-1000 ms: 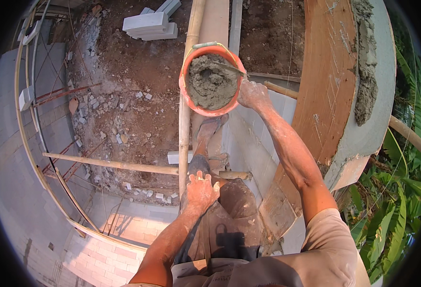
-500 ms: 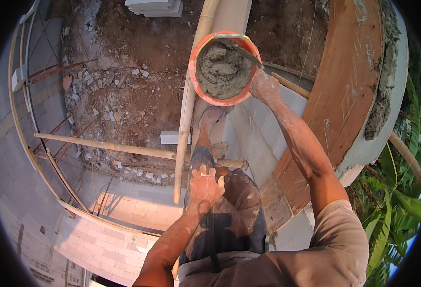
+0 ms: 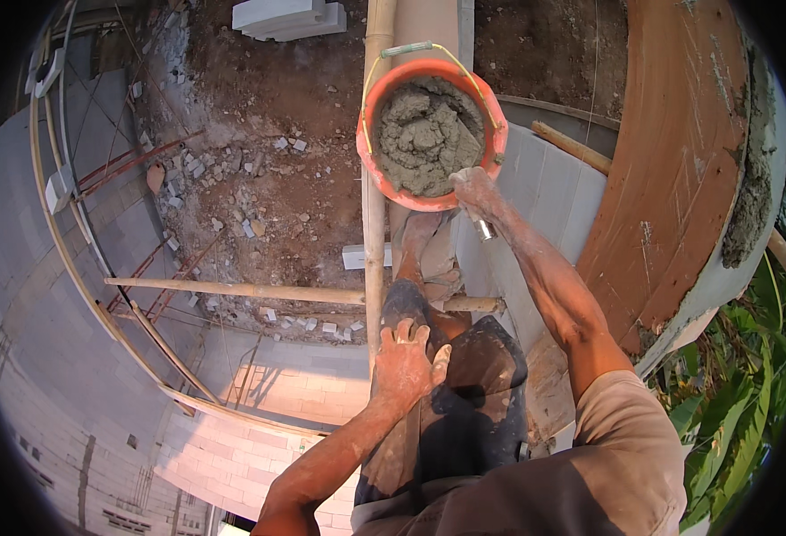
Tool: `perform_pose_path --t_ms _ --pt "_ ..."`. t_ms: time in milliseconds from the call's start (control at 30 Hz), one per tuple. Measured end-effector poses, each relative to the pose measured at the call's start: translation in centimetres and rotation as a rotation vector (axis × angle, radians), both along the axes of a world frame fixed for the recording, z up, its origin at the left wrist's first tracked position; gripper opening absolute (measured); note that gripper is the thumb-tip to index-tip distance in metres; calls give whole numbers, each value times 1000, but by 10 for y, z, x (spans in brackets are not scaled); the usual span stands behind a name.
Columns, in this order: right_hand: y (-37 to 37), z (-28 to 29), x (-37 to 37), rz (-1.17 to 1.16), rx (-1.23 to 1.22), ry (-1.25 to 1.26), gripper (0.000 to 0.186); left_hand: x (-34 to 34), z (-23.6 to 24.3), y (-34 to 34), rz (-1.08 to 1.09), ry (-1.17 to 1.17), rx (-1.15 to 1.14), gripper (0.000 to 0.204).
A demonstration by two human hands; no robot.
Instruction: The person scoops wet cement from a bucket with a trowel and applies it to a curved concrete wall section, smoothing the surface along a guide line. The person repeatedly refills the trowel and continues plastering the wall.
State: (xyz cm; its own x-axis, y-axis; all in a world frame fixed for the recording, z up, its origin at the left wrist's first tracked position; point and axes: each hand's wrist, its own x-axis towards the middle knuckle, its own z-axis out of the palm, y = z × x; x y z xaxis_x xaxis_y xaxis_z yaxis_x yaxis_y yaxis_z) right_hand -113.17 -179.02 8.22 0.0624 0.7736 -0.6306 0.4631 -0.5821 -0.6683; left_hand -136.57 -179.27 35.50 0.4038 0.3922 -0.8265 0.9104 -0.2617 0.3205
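Note:
An orange bucket full of wet grey mortar stands ahead of me on a narrow plank, its wire handle tipped to the far side. My right hand is closed round a trowel at the bucket's near right rim. Only the silver end of the trowel handle shows below my fist; the blade seems sunk in the mortar and is hidden. With fingers spread, my left hand rests on my dark trousers near the knee and holds nothing.
A bamboo pole runs along the plank's left side, and another pole crosses it. Far below lies rubble-strewn ground. To the right stands a wooden formwork board with mortar along its outer edge. White blocks lie farther off.
My right hand has moved down and nearer; the trowel blade, visible over the mortar before, is now out of sight. The view has shifted slightly. My left hand stays on my leg.

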Motion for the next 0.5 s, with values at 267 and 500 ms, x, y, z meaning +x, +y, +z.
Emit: perform_pose_path --t_ms 267,500 --pt "61 -3 -69 -988 -255 573 30 10 -7 15 -130 74 -26 48" --pt "60 -19 -83 -1215 -236 823 24 11 -11 17 -139 68 -36 44"
